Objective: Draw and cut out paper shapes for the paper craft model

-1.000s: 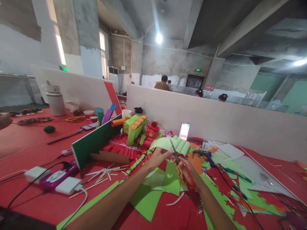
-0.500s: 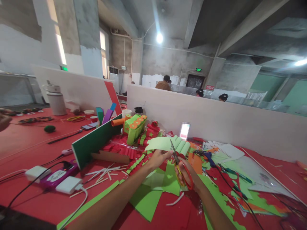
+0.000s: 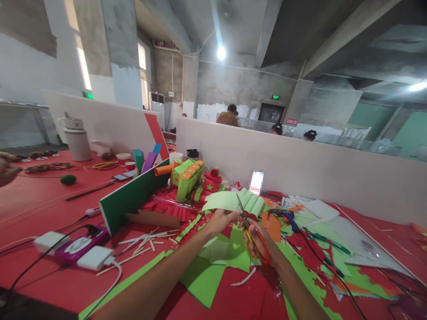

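Observation:
A pale green sheet (image 3: 220, 201), curled at its right end into rolls, is held at its lower edge by my left hand (image 3: 222, 221). My right hand (image 3: 256, 240) grips a pair of scissors (image 3: 247, 221) with red and yellow handles. The blades point up and away, against the sheet beside my left fingertips. Whether paper lies between the blades is hard to make out. Under both hands lie bright green sheets (image 3: 207, 275) on the red table (image 3: 240, 298). Just behind stand a green and orange paper model (image 3: 188, 175) and a red one (image 3: 211, 181) with a star.
A blue glue gun (image 3: 290, 220) and green-handled pliers (image 3: 328, 242) lie among scraps on the right. Thin white sticks (image 3: 147, 242), a green divider board (image 3: 133, 200) and a purple power strip (image 3: 82, 242) are leftward. A white partition (image 3: 300, 171) runs behind. Another person's hand (image 3: 7, 172) shows far left.
My hands, the scissors and the pale green sheet look almost unchanged. At the far left edge, the other person's hand has moved slightly to the right.

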Motion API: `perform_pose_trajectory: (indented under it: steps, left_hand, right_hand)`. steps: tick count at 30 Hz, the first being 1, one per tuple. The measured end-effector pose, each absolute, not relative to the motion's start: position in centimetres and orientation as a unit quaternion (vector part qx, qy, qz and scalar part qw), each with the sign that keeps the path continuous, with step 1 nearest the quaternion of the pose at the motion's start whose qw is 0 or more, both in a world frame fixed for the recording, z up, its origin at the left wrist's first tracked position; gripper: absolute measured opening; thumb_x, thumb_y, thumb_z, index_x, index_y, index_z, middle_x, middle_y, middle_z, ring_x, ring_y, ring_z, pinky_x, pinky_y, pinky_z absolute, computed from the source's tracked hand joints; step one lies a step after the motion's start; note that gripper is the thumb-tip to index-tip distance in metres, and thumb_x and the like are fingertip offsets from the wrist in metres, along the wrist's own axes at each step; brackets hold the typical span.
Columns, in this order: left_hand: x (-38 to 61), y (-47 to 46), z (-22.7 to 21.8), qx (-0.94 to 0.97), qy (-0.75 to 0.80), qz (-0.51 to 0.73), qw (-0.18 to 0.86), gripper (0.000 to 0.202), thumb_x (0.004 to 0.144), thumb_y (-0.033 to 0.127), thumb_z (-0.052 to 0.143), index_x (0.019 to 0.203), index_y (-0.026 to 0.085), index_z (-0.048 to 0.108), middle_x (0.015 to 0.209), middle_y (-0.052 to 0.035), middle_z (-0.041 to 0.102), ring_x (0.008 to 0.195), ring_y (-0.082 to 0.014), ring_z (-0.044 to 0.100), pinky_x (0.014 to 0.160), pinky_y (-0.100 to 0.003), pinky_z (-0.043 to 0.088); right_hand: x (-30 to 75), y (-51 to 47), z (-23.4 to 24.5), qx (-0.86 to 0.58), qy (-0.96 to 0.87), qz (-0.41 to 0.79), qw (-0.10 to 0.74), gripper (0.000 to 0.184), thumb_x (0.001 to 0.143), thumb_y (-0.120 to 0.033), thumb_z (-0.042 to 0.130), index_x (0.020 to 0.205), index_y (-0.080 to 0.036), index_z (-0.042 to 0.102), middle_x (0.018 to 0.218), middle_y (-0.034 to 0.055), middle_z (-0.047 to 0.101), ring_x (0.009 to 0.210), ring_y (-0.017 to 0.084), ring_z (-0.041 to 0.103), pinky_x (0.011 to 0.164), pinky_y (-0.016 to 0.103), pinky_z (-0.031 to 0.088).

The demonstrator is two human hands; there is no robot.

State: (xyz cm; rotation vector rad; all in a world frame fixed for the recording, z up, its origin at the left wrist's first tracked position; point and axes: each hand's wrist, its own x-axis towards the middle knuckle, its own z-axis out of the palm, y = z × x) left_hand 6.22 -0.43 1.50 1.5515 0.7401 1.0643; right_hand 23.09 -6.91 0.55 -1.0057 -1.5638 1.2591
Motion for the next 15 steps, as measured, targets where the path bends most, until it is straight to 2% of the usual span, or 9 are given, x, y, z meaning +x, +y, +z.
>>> perform_pose_trajectory:
  steps: [7,15]
  left_hand:
    - [6.26,-0.68,1.82,0.646,0.320,0.449,0.528,0.036,0.079,0.049,0.063,0.068,0.015,0.060,0.059,0.0002,0.060,0.060,-0.0147,0.054,0.065,-0.028,0.043]
    - [6.26,-0.57,1.79,0.636,0.303,0.457,0.543,0.031,0.079,0.044,0.065,0.069,0.015,0.061,0.058,-0.0005,0.062,0.058,-0.0149,0.056,0.064,-0.028,0.043]
  right_hand:
    - [23.24,-6.75,0.37,-0.399,-0.632,0.506,0.431,0.053,0.080,-0.076,0.048,0.096,-0.025,0.051,0.059,-0.0042,0.043,0.035,0.007,0.034,0.032,0.020,0.032]
    - [23.18,-6.66,0.18,-0.436,-0.618,0.488,0.435,0.056,0.078,-0.077,0.051,0.096,-0.025,0.051,0.054,-0.0056,0.042,0.032,0.007,0.032,0.028,0.019,0.028]
